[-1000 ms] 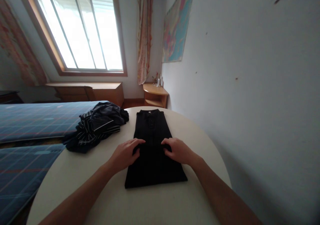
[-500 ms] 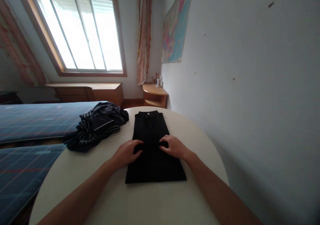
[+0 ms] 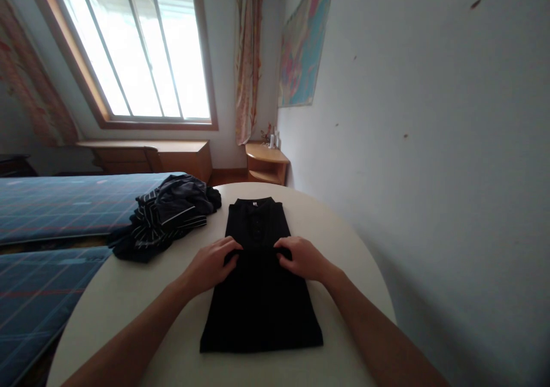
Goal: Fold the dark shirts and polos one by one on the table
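Note:
A black buttoned shirt (image 3: 263, 307), folded into a long narrow shape, lies on the white round table (image 3: 344, 244). Its collar, with a small pale label, faces the far side, and the hem lies toward me. My left hand (image 3: 212, 264) pinches the shirt's left edge about midway along, thumb below and fingers above. On the opposite edge, my right hand (image 3: 303, 258) grips it the same way. Between the hands a crosswise ridge of cloth runs just below the button placket. Some fingertips are hidden in the dark fabric.
A heap of dark clothes (image 3: 167, 218), some with white stripes, sits at the table's left edge. Beyond it are blue plaid mattresses (image 3: 64, 204). A bare wall (image 3: 429, 192) rises close on the right. A desk and a small corner shelf (image 3: 266, 155) stand behind.
The shirt's hem now reaches closer to me, and its collar has shifted slightly toward me. Both hands keep hold of the edges, having moved only a little.

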A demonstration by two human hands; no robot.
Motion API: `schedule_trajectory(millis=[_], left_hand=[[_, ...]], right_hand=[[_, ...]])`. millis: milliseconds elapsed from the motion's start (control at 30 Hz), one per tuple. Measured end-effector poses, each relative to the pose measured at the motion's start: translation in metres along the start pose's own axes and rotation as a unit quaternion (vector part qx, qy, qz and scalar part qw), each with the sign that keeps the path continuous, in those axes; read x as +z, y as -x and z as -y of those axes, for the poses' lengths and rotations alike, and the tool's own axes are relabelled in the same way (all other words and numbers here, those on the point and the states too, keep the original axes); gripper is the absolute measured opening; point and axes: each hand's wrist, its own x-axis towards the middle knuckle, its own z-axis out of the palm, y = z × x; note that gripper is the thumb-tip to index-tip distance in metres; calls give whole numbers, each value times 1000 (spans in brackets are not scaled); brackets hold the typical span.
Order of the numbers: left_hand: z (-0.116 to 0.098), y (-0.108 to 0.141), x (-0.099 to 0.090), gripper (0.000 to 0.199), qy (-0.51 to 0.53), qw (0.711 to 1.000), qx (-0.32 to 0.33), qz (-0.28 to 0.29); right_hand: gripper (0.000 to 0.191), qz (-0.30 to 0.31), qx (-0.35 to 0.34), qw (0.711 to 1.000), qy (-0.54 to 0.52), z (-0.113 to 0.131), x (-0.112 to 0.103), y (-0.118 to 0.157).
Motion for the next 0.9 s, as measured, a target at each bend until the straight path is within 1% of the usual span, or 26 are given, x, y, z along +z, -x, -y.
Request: schedule_trajectory(millis=[67,100,200,267,333,400,533,567,633,700,800,833,900], left_hand=[[10,-6,9,24,4,999,0,-48],[16,-8,14,24,8,998,-1,-57],[29,-13,29,22,14,999,-14,-44],[32,-14,33,22,14,999,-24,-31],[29,-13,31,22,8,1000,-26,-15],[21,-10,25,21,5,1000,-18,11],[3,0,12,19,17,997,13,72],[-1,2,9,19,18,997,20,77],[-3,3,5,19,14,998,27,63],[-2,2,2,19,10,999,22,25],[8,-2,5,22,19,999,5,-45],[13,-3,7,24,24,998,-2,-58],[21,-6,15,25,33,998,-12,-59]], right_hand=[[22,-58,10,998,17,-7,5,-7],[20,-66,14,997,23,-11,9,-10],[17,-40,22,999,29,-20,20,-17],[17,-21,30,999,29,-21,23,-18],[18,-9,35,999,31,-18,21,-15],[20,9,34,999,31,-13,16,-10],[22,59,7,998,13,-2,6,2],[21,68,-4,998,5,-1,5,4],[19,70,-26,997,-12,0,3,6],[19,35,-33,999,-17,-1,2,5],[18,-57,-10,998,4,-5,4,-2],[18,-77,-1,997,12,-7,7,-5],[17,-80,8,997,22,-12,12,-10]])
